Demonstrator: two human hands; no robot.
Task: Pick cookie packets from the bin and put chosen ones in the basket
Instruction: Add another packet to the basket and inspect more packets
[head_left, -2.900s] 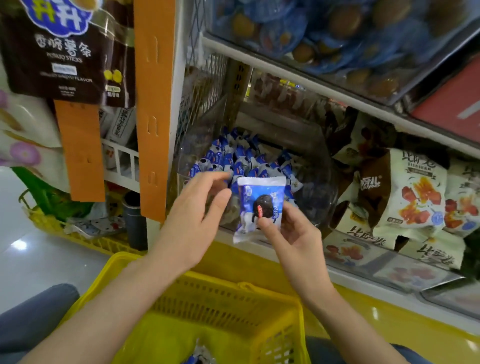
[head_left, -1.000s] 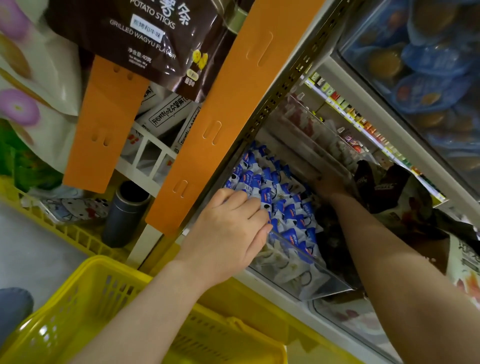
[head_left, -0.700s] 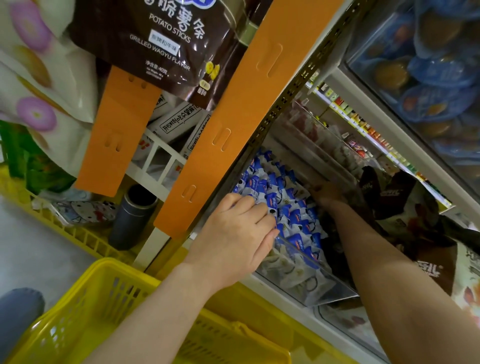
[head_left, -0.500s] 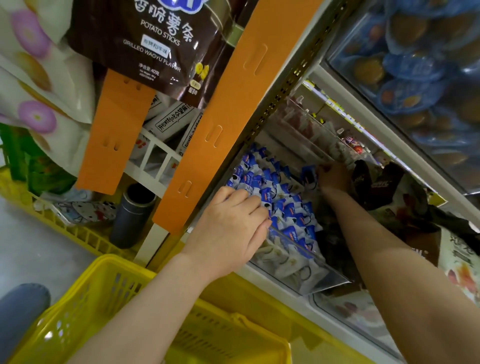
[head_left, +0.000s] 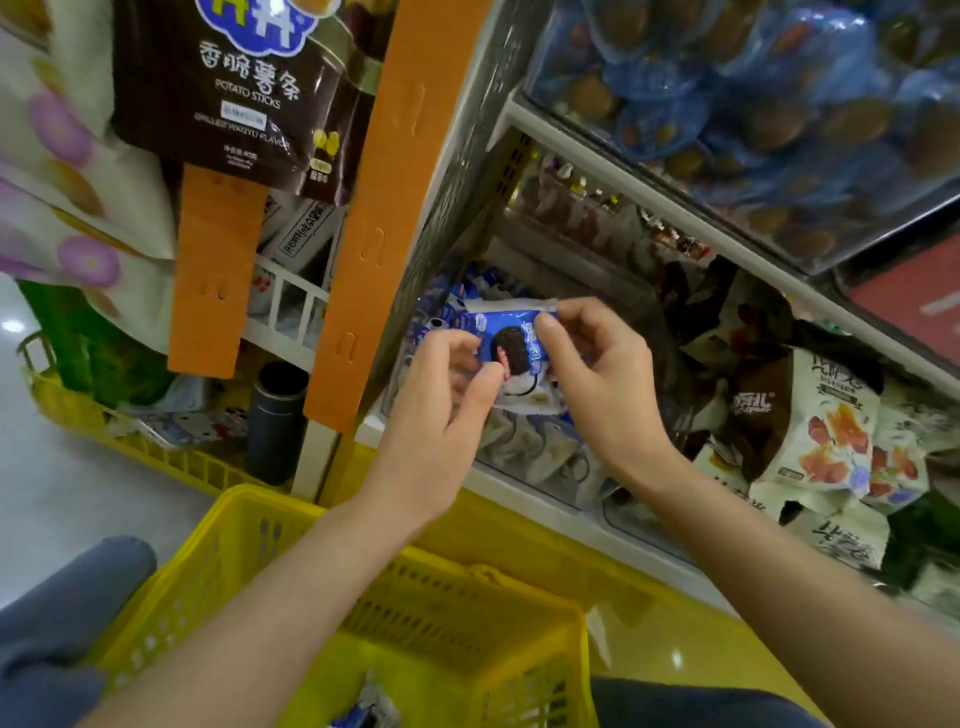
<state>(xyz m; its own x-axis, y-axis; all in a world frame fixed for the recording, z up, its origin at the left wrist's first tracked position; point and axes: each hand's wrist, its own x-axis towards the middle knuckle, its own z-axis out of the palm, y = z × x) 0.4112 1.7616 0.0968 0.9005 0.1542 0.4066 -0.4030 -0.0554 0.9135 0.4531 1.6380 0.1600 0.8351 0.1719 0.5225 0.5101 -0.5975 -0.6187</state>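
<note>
Both hands now meet above the front of the bin. Half a second earlier the left hand lay on the bin's front edge and the right hand reached deep toward its back. Now they hold one blue-and-white cookie packet between them. The left thumb and forefinger pinch its lower left side, and the right thumb and fingers pinch its upper right corner. The packet faces the camera and shows a dark sandwich cookie.

Beneath it, the clear bin holds many matching packets heaped against its front wall. An orange strip runs down just left of the bin. A brown potato sticks bag hangs farther left. Snack bags crowd the shelf to the right. A clear box of blue-wrapped cakes overhangs the bin from above.

The yellow basket sits below both forearms, its rim near the shelf's front edge. One packet lies at the basket's near edge. Open air lies between the held packet and the basket.
</note>
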